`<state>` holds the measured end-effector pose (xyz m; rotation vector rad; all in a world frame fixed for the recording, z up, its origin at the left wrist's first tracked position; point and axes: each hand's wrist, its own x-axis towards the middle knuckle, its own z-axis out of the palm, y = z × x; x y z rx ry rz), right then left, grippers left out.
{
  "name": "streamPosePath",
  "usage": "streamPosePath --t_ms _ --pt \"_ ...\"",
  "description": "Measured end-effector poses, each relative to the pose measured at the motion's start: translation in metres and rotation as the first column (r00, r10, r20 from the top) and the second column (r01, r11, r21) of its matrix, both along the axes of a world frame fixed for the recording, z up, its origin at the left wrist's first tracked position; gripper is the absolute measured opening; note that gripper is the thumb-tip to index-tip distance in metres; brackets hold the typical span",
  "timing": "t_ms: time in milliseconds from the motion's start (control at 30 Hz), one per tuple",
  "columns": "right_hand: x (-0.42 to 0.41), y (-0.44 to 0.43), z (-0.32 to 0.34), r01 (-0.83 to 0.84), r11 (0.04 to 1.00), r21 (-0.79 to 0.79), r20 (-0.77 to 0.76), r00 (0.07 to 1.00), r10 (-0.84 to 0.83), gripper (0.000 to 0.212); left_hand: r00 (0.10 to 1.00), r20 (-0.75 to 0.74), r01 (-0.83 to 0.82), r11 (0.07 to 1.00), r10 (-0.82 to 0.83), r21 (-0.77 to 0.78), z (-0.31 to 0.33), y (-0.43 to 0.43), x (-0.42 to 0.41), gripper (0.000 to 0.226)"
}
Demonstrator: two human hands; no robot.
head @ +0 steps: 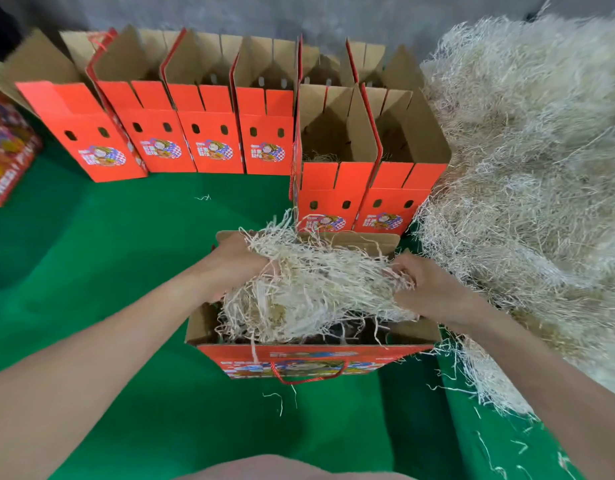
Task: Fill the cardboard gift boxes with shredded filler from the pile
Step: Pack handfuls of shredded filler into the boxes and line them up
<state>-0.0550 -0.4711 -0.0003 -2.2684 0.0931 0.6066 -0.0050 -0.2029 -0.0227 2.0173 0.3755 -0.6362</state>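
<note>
Pale filler wad point(313, 289), seemingly left-right, above box point(202, 327)

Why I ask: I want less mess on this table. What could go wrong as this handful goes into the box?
1. The clump of filler, gripped by the left hand and right hand, spreads about as wide as the open box. Strands hang over its front wall and may spill onto the green cloth, where loose strands lie.
2. Pressing it down could fold the upright rear flap inward.
</note>
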Motion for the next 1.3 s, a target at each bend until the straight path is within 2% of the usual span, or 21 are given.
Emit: streamPosePath --t_ms 100,167,233,267,333,400,467,533,633,733,767,867,900,933,967,1000,1033,1067,1167,1233,1300 --pt "-0.003 -0.001 0.007 -0.095 0.993 -0.071 0.032 0.995 0.098 0.050 0.997 0.063 -0.057 0.998 0.055 0.025 0.003 0.003 0.000 0.089" --pt "-0.002 0.007 0.012 -0.121 0.983 0.137 -0.008 0.992 0.123 0.045 0.998 0.052 -0.020 0.998 0.018 0.051 0.007 -0.002 -0.003 0.089" --pt "0.002 0.020 0.014 -0.056 0.946 0.320 -0.139 0.985 0.105 0.068 0.998 0.065 0.018 0.999 -0.020 0.040 0.008 -0.016 -0.005 0.050" --pt "0.003 0.029 0.012 -0.037 0.941 0.336 -0.210 0.971 0.113 0.069 0.998 0.062 0.031 1.000 -0.031 -0.003 0.008 -0.023 -0.005 0.041" --pt "0.006 0.049 0.007 -0.094 0.939 0.331 -0.252 0.950 0.184 0.043 0.999 -0.039 -0.023 0.973 0.014 -0.229 0.012 -0.029 -0.007 0.023" --pt "0.011 0.056 -0.004 -0.043 0.938 0.345 -0.238 0.962 0.132 0.039 0.984 -0.176 -0.051 0.866 -0.043 -0.497 0.021 -0.022 -0.009 0.016" --pt "0.016 0.053 -0.012 0.065 0.948 0.311 -0.215 0.977 0.004 0.021 0.976 -0.191 -0.014 0.851 -0.102 -0.525 0.022 -0.007 -0.012 0.013" --pt "0.020 0.048 -0.018 0.171 0.940 0.295 -0.227 0.968 -0.105 0.015 0.975 -0.187 0.034 0.909 -0.122 -0.416 0.014 0.000 -0.015 0.036" --pt "0.019 0.039 -0.018 0.240 0.935 0.262 -0.266 0.949 -0.169 0.004 0.989 -0.140 0.008 0.956 -0.051 -0.292 0.008 0.000 -0.017 0.031" --pt "0.021 0.025 -0.011 0.279 0.937 0.210 -0.254 0.941 -0.223 0.027 1.000 -0.018 -0.019 0.982 0.016 -0.187 0.006 0.016 -0.009 0.058" --pt "0.021 0.021 -0.011 0.298 0.931 0.211 -0.261 0.935 -0.240 0.030 0.999 -0.019 -0.040 0.975 0.036 -0.217 0.007 0.020 -0.008 0.068" --pt "0.022 0.026 -0.011 0.258 0.928 0.268 -0.292 0.940 -0.177 0.007 0.993 -0.107 -0.081 0.897 0.038 -0.435 0.011 0.017 -0.013 0.082" --pt "0.021 0.033 -0.012 0.245 0.925 0.290 -0.297 0.942 -0.157 0.005 0.992 -0.126 -0.061 0.885 0.003 -0.462 0.012 0.011 -0.016 0.096" --pt "0.021 0.040 -0.013 0.228 0.927 0.298 -0.306 0.943 -0.133 0.016 0.989 -0.136 -0.010 0.889 -0.059 -0.458 0.013 0.004 -0.017 0.113" --pt "0.020 0.047 -0.014 0.205 0.927 0.313 -0.293 0.950 -0.111 0.044 0.981 -0.146 0.057 0.905 -0.130 -0.423 0.013 -0.005 -0.018 0.126" --pt "0.019 0.053 -0.015 0.200 0.927 0.318 -0.305 0.947 -0.099 0.074 0.972 -0.154 0.105 0.920 -0.175 -0.378 0.012 -0.014 -0.020 0.130" --pt "0.019 0.057 -0.016 0.179 0.935 0.307 -0.317 0.945 -0.077 0.086 0.972 -0.155 0.120 0.940 -0.176 -0.320 0.010 -0.020 -0.021 0.126" --pt "0.020 0.059 -0.016 0.155 0.947 0.280 -0.312 0.948 -0.062 0.088 0.980 -0.142 0.097 0.960 -0.137 -0.261 0.008 -0.022 -0.020 0.117" --pt "0.023 0.039 -0.012 0.169 0.948 0.269 -0.284 0.955 -0.090 0.069 0.999 -0.046 0.020 0.990 -0.027 -0.142 0.005 -0.003 -0.010 0.086" --pt "0.022 0.019 -0.010 0.247 0.926 0.286 -0.246 0.953 -0.179 0.092 0.998 -0.010 -0.057 0.990 0.057 -0.129 0.004 0.019 -0.004 0.080" --pt "0.023 0.008 -0.013 0.301 0.911 0.284 -0.219 0.945 -0.244 0.099 0.992 -0.018 -0.125 0.981 0.123 -0.146 0.004 0.031 -0.003 0.078"
